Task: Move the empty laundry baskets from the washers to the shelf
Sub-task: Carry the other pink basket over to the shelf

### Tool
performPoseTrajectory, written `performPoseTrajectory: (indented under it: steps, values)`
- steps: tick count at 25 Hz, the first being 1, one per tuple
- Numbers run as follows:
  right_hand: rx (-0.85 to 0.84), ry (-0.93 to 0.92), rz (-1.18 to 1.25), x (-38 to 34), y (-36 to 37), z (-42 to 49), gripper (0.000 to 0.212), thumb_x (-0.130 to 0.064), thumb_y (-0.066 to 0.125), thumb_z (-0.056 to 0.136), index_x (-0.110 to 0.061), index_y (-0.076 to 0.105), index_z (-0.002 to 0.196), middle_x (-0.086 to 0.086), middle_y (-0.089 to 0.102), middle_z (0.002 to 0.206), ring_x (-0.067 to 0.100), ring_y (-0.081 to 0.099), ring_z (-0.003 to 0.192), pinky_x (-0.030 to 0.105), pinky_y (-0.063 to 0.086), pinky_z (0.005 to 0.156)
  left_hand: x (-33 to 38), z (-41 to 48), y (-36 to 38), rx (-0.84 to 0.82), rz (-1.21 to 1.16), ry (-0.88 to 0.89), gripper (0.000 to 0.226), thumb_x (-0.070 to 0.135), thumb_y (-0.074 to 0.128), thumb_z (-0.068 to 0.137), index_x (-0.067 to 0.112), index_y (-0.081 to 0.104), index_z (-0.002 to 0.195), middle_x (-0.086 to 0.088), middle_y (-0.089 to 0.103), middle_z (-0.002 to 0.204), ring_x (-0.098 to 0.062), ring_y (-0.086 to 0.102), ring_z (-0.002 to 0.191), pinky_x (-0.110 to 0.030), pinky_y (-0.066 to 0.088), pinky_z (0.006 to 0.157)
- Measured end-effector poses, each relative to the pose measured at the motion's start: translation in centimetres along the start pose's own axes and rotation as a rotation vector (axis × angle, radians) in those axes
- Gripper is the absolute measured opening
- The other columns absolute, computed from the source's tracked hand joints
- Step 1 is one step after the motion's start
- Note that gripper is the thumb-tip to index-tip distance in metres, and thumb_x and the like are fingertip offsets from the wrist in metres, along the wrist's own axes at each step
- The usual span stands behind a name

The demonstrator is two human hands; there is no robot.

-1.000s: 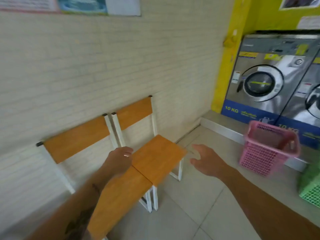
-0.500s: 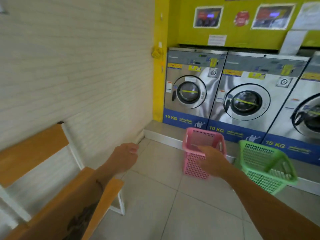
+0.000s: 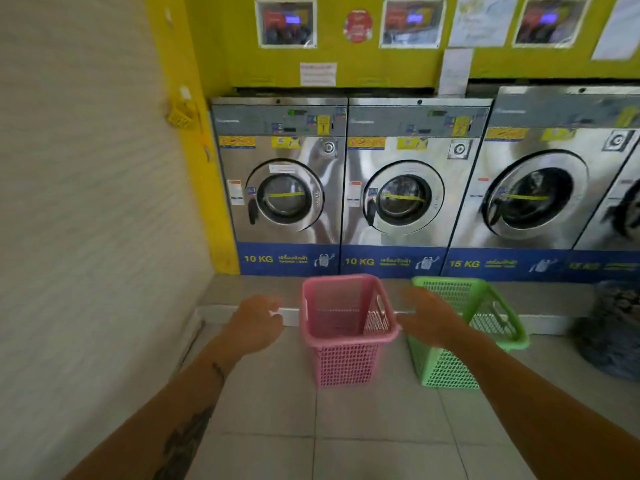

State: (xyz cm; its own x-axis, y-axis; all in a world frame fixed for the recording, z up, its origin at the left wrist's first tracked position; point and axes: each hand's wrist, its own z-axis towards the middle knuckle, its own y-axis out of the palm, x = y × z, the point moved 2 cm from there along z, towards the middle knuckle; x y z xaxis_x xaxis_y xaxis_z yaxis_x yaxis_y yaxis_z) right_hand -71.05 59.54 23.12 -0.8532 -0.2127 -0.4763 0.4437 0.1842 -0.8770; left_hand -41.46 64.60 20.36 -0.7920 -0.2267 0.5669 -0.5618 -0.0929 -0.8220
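You are facing a row of steel washers [image 3: 412,188] standing against a yellow wall [image 3: 381,67], with a pale brick wall [image 3: 86,202] running along your left. The washers are sitting on a low grey step [image 3: 242,292] above the tiled floor [image 3: 346,427]. At the far right edge, a dark bundle [image 3: 613,327] is lying on the floor, too blurred to identify.

Two baskets are standing on the floor against the step. The green basket [image 3: 450,368] is sitting in front of the second and third washers, tilting toward you, and your right forearm is crossing its near corner. The pink basket [image 3: 346,355] is standing just beside it on the left, in front of the first two washers, upright and empty.

You are reaching both arms forward toward the pink basket. Your right hand [image 3: 427,317] is hovering just beside its right rim, fingers spread wide and holding nothing; whether it is touching the rim cannot be told. Your left hand [image 3: 258,322] is hanging a little apart from its left side, fingers loosely curled, also holding nothing.
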Motion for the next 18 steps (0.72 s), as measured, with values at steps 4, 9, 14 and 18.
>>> performPoseTrajectory:
  steps: [4, 9, 14, 18]
  values:
    - [0.015, 0.033, 0.05, 4.3, -1.3, 9.3, 0.033, -0.016, 0.057, 0.09, -0.008, 0.059, 0.122, 0.012, 0.063, 0.121, 0.025, 0.059, 0.103, 0.026, 0.046, 0.079, 2.6, 10.1, 3.1, -0.062, 0.119, 0.062, 0.032, 0.015, 0.047, 0.091, 0.01, 0.064, 0.118, -0.011, 0.061, 0.13, -0.027, 0.055, 0.119, -0.029, 0.038, 0.094]
    - [-0.068, 0.053, 0.085, 9.3, -2.1, 22.3, 0.054, -0.031, 0.057, 0.077, -0.011, 0.057, 0.127, 0.013, 0.059, 0.131, 0.03, 0.057, 0.117, 0.04, 0.046, 0.098, 4.6, 20.9, 7.0, -0.062, 0.008, -0.042, 0.029, 0.039, 0.039, 0.089, 0.02, 0.057, 0.077, -0.007, 0.064, 0.094, -0.024, 0.058, 0.089, -0.028, 0.035, 0.074]
    - [-0.172, 0.115, -0.002, 13.1, 0.2, 33.1, 0.061, -0.02, 0.056, 0.09, -0.005, 0.036, 0.145, 0.016, 0.037, 0.153, 0.031, 0.036, 0.139, 0.04, 0.03, 0.115, 5.6, 29.0, 11.3, -0.13, -0.037, -0.087, 0.031, 0.023, 0.051, 0.096, 0.01, 0.059, 0.122, -0.009, 0.063, 0.125, -0.024, 0.058, 0.113, -0.027, 0.038, 0.088]
    - [-0.248, 0.158, -0.045, 15.9, 3.4, 40.7, 0.072, -0.024, 0.059, 0.086, -0.005, 0.031, 0.149, 0.014, 0.032, 0.156, 0.028, 0.033, 0.142, 0.036, 0.028, 0.116, 3.0, 37.5, 15.4, -0.181, 0.034, -0.084, 0.041, 0.031, 0.048, 0.094, 0.014, 0.051, 0.132, -0.007, 0.056, 0.134, -0.023, 0.054, 0.121, -0.029, 0.041, 0.092]
